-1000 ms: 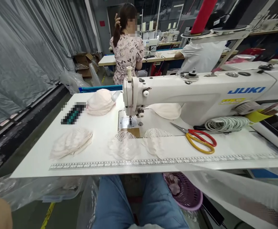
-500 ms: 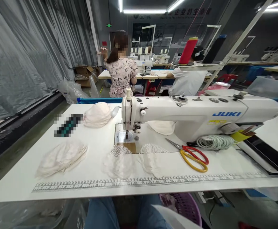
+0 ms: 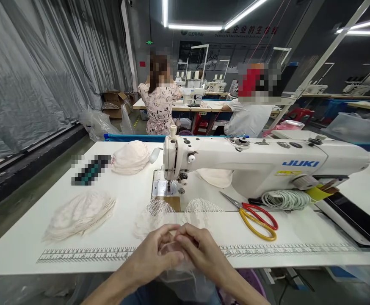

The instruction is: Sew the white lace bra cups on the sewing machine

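Observation:
Both my hands are together over the table's front edge, fingers curled in toward each other. Between them hangs a thin, see-through plastic bag (image 3: 185,281), dropping below the edge. My left hand (image 3: 159,252) grips it with thumb and bent fingers. From the other side, my right hand (image 3: 199,250) pinches its top; the fingertips are partly hidden. Just beyond lie two cream lace-edged fabric pieces, a left one (image 3: 155,212) and a right one (image 3: 200,210), partly covered by my hands. Behind them stands a white sewing machine (image 3: 258,159), its needle area above the metal plate.
Stacked cream fabric pieces (image 3: 80,214) lie at left, and a pinkish stack (image 3: 131,157) lies behind. Scissors (image 3: 256,218) with red and yellow handles rest right, near a coil of pale cord (image 3: 286,200). A ruler strip (image 3: 86,254) runs along the front edge. Two co-workers sit or stand beyond.
My hands have come into view at the front edge, holding the plastic bag. The view has tilted up slightly. The co-worker in the floral top has lowered a raised hand.

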A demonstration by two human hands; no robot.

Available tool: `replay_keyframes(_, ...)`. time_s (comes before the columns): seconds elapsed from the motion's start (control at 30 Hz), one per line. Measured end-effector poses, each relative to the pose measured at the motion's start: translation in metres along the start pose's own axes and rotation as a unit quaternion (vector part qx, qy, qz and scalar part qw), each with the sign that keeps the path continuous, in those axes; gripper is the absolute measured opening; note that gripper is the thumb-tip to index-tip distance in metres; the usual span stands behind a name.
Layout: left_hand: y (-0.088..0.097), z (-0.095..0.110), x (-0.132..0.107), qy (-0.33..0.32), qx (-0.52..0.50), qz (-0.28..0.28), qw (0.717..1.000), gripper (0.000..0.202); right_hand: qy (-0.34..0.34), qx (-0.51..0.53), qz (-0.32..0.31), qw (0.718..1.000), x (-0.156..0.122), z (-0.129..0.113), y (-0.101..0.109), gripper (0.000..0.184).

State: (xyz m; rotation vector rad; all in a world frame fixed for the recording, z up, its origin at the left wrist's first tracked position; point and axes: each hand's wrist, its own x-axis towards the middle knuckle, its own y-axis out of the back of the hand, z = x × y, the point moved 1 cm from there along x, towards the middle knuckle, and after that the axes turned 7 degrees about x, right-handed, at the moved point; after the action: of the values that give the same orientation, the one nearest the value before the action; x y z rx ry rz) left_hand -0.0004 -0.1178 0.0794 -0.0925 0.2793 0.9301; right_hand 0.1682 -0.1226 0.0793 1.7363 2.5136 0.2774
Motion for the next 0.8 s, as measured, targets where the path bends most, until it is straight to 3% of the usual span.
replay_keyframes(0.07, -0.003, -0.003, 0.007, 0.005, 0.028, 0.006, 1.0, 0.038, -0.026, 0.014, 0.015, 0.999, -0.003, 0.007, 0.0, 0.031)
replay_keyframes(0.13, -0.004, -0.006, 0.006, 0.023, 0.067, 0.025, 0.997, 0.029, -0.047, 0.036, 0.023, 0.998, -0.009, 0.011, 0.002, 0.032)
replay_keyframes(0.33, 0.0, -0.002, -0.011, 0.055, 0.05, 0.009, 0.997, 0.035, -0.06, 0.075, 0.012, 0.995, -0.018, 0.007, 0.003, 0.029)
replay_keyframes(0.63, 0.003, 0.001, -0.022, 0.082, 0.078, -0.017, 0.993, 0.037, -0.067, 0.026, -0.011, 0.997, -0.028, 0.006, 0.0, 0.028)
replay_keyframes(0.8, 0.002, -0.002, -0.036, 0.108, 0.115, -0.023, 0.987, 0.025, -0.123, -0.011, -0.089, 0.988, -0.047, -0.001, -0.001, 0.009)
